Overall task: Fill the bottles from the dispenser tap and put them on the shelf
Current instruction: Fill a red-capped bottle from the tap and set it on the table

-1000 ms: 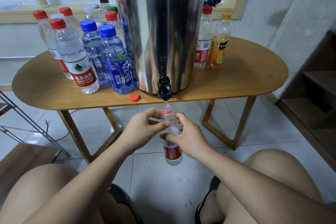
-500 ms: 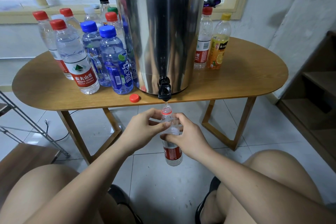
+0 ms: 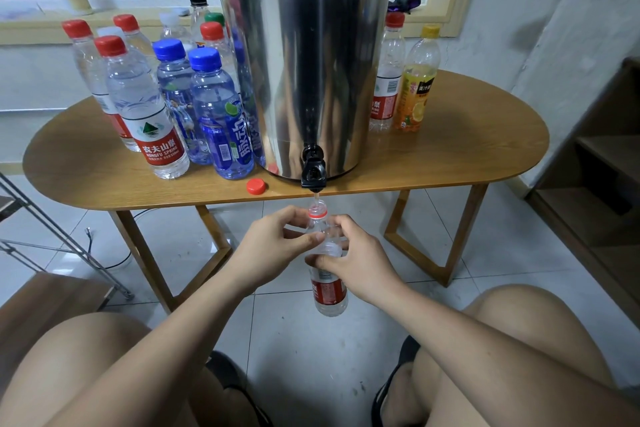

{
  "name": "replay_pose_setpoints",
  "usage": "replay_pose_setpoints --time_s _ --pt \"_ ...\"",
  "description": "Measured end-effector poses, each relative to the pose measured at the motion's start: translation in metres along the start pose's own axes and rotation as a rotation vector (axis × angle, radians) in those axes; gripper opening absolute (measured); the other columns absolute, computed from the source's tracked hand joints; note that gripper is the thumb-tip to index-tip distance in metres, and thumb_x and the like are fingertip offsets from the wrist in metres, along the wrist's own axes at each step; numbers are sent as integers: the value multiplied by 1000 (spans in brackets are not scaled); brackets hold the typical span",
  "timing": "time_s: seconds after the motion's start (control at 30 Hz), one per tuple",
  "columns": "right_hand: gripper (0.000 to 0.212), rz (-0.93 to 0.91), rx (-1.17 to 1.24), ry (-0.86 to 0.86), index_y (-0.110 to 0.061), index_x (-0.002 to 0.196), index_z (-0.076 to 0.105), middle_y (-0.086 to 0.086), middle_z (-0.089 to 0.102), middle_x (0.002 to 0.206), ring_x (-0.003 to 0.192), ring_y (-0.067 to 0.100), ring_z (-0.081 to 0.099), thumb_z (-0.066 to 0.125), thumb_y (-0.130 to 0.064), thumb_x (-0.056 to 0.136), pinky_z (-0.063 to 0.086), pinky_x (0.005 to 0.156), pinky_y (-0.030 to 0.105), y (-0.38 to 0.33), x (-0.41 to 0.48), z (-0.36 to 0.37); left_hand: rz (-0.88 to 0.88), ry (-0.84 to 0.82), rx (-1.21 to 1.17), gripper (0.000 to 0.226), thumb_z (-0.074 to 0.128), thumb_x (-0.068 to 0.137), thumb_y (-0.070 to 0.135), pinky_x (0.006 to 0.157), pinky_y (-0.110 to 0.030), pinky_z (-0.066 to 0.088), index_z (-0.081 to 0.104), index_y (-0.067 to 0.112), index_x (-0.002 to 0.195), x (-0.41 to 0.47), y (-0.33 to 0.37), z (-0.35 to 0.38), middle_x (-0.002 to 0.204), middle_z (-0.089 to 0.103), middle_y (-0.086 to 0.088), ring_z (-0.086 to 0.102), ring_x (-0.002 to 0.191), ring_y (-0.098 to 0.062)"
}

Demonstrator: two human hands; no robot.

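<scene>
Bottle: you hold the uncapped bottle [image 3: 329, 291] upright below the table's [image 3: 450, 156] front edge, mouth right under the tap [image 3: 313, 173].
Left hand: your left hand [image 3: 273, 246] has its fingers curled round the neck.
Right hand: your right hand [image 3: 360, 263] is wrapped round the upper body.
Tap: on the dispenser [image 3: 304, 45] at the front edge, with a thin stream into the mouth.
Cap: red cap [image 3: 256, 186] lies loose at the front edge, just left of the tap.
Others: capped bottles [image 3: 149, 114] at the left end.
Shelf: wooden shelf [image 3: 606, 156] past the right end.

Up and left of the fingers [image 3: 287, 213], the front red-capped bottle [image 3: 145, 107] reads "农夫山泉 NONGFU SPRING", the blue bottle [image 3: 221, 121] beside it "脉动". Up and right, the orange juice bottle [image 3: 415, 97] reads "美汁源".
</scene>
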State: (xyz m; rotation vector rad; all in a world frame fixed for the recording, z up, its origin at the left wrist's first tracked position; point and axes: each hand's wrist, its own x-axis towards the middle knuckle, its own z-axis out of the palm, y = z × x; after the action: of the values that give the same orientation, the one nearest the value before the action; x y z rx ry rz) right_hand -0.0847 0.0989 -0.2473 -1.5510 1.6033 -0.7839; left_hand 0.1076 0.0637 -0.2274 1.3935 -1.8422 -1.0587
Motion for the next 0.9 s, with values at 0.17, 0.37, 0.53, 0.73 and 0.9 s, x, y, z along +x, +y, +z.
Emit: replay_pose_setpoints --time_s 0.17,0.37,0.53,0.73,0.9 --pt "78 4 0 -1 -41 150 44 -10 61 146 129 16 61 88 -46 87 58 104 40 1 1 0 1 -2 -10 26 81 94 48 79 -21 58 70 45 117 -1 2 0 118 72 22 72 100 10" --pt "77 4 -4 0 -40 149 44 -10 62 144 126 15 62 88 -47 86 59 101 39 1 1 0 4 -2 -11 25 81 95 45 78 -19 57 70 45 116 -2 3 1 116 71 23 70 99 12" --pt "78 4 1 0 -39 150 45 -8 62 146 129 17 61 89 -46 86 58 104 41 2 0 0 6 -4 -17 23 81 95 44 75 -17 55 69 46 114 -3 4 1 116 71 22 70 99 13" --pt "79 9 -2 -4 -40 151 44 -9 61 147 132 18 61 88 -47 87 58 106 43 2 1 1 5 -3 0 24 81 95 46 73 -15 55 68 47 114 -2 4 1 116 70 22 69 98 15" --pt "79 7 -8 1 -40 152 43 -8 60 149 132 18 60 88 -46 87 57 104 40 2 1 1 7 0 6 24 81 94 47 75 -16 55 69 46 115 -3 4 1 117 71 22 69 98 14"
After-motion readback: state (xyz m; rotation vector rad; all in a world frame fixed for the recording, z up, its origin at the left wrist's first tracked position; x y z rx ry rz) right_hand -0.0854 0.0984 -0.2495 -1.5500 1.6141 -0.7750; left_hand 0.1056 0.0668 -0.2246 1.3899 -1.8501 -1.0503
